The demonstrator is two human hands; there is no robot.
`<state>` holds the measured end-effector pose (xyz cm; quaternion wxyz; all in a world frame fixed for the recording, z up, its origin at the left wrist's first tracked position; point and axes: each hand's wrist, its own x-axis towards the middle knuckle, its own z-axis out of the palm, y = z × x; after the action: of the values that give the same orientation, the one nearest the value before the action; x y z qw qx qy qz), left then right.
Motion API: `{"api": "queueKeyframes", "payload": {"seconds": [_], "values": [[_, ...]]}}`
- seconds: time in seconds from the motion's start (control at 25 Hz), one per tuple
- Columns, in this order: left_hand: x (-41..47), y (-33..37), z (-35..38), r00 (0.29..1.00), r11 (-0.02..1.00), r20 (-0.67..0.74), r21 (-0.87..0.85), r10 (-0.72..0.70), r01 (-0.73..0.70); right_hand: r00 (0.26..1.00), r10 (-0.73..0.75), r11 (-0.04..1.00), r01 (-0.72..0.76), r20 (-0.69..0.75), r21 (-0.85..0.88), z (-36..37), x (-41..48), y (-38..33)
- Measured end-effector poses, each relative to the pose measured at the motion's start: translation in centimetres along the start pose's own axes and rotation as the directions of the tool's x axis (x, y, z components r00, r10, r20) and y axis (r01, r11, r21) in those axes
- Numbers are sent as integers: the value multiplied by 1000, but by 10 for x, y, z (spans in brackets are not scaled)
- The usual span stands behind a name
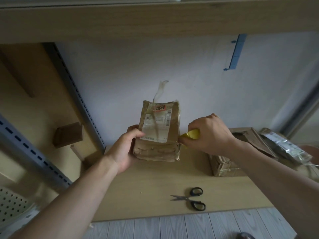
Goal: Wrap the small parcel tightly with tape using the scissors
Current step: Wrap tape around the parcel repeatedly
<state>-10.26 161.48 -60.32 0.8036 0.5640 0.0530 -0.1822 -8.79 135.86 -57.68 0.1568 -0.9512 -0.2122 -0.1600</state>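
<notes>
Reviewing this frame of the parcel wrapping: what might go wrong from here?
1. The left hand grips the brown paper-wrapped parcel and the right hand holds the yellow roll of tape at its right edge; reaching for the black-handled scissors lying on the wooden table would likely free one hand and slacken the tape.
2. A loose clear strip sticking up from the parcel's top could crease under new tape.

Left hand (126,149) gripping, right hand (210,133) pinching, both forearms outstretched
</notes>
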Motion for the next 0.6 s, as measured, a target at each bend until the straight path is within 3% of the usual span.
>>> {"api": "queueKeyframes", "payload": {"seconds": [0.08,0.16,0.28,0.4,0.48,0.6], "values": [[-2,-5,10,996,999,-80,49,24,-20,997,12,999,-10,-73,30,-1,0,-3],[-2,-6,14,992,998,-109,-12,59,-60,988,92,990,-77,-125,120,-5,2,-6],[-6,1,13,975,979,-141,-89,169,-182,989,148,943,-133,-28,305,-10,6,-3],[-7,7,7,965,961,-145,-142,217,-237,992,105,755,-126,71,643,-17,5,11],[-9,10,3,964,956,-146,-161,221,-244,992,89,614,-127,92,779,-18,6,17],[-10,14,3,955,951,-143,-137,259,-278,995,73,658,-96,63,747,-20,12,23]]}}
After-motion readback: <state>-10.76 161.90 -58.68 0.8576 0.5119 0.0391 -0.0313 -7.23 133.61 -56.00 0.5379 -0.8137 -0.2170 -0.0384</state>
